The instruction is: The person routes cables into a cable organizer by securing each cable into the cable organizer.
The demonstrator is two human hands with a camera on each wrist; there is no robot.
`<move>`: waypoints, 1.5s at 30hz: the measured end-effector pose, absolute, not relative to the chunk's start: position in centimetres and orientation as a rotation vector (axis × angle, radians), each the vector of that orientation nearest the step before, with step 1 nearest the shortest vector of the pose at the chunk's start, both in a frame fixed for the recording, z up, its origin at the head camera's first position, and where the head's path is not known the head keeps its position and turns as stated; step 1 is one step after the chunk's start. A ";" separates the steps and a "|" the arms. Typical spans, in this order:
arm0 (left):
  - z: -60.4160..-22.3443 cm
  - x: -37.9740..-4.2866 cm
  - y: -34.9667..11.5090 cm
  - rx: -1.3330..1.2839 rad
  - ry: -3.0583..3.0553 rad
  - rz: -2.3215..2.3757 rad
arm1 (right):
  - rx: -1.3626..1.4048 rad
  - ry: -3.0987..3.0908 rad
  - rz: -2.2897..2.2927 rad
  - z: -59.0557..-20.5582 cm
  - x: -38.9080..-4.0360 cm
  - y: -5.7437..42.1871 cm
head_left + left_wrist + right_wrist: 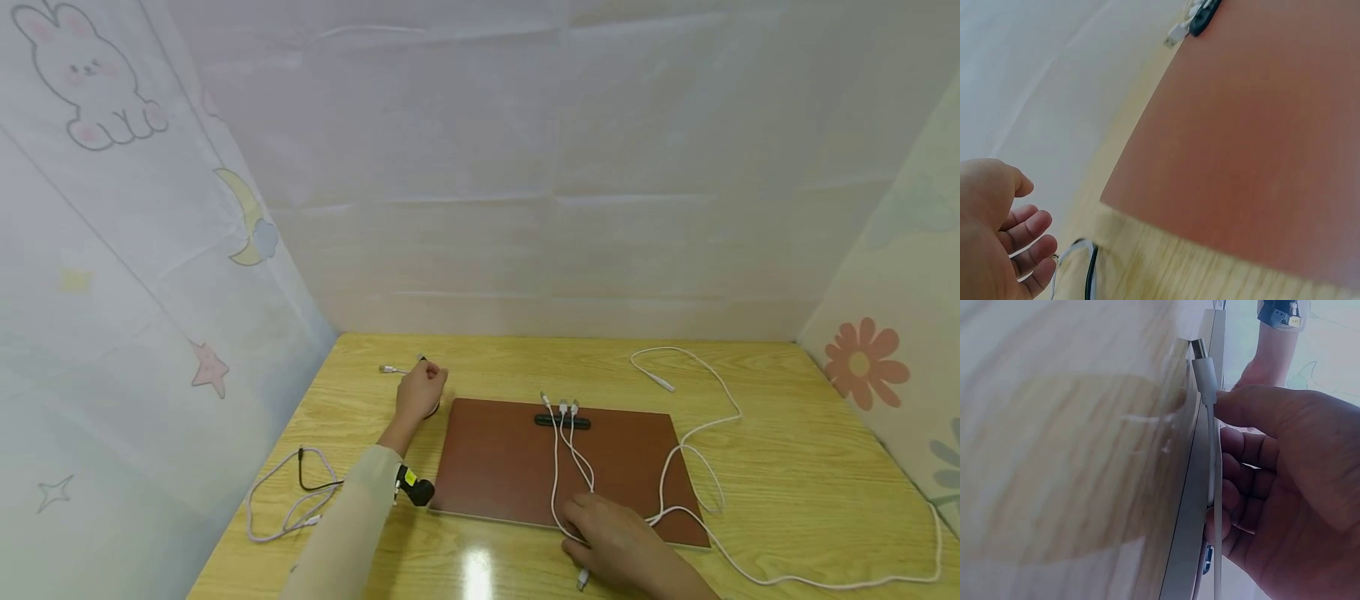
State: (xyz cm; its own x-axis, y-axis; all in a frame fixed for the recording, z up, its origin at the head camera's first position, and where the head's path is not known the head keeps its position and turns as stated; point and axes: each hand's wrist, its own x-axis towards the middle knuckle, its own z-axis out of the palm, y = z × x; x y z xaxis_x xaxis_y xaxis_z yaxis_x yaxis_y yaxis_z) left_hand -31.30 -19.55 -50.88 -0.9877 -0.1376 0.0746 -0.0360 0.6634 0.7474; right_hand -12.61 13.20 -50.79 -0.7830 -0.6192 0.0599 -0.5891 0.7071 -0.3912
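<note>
At the board's front edge, my right hand (611, 542) holds a white charging cable (1212, 456) between thumb and curled fingers. Its metal-tipped plug (1204, 374) sticks out past the thumb. The brown board (495, 467) lies flat on the table, with a black cable clip (585, 423) near its back edge. Three white cables run through that clip, their plugs (563, 407) pointing backward. Beyond the board's back left corner is my left hand (422, 390), fingers loosely curled and nothing visible in them. Beside it lie a white USB plug (387, 368) and a black-and-white cable loop (1091, 262).
A pale purple cable (251, 504) lies coiled at the left with a black cable (302, 471). On the right a long white cable (738, 412) loops over the wooden table (810, 483). A printed sheet (562, 250) hangs behind the table.
</note>
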 end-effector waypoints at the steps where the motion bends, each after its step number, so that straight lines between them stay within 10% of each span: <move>1: -51.0 -31.4 -19.8 0.152 -2.750 -1.228 | -1.005 2.834 -0.611 -50.8 -12.6 13.2; 45: -52.1 -34.3 -26.8 0.513 -2.901 -0.993 | -1.032 2.843 -0.657 -51.0 -12.7 13.4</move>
State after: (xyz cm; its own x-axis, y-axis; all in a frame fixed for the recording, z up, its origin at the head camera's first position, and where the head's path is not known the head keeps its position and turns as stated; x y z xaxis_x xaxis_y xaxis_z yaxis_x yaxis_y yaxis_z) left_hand -34.27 -26.78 -52.07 -0.9450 -0.3184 -0.0751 -0.2977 0.7416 0.6012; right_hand -12.65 13.38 -51.01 -0.7767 -0.6222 0.0983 -0.6022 0.6877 -0.4054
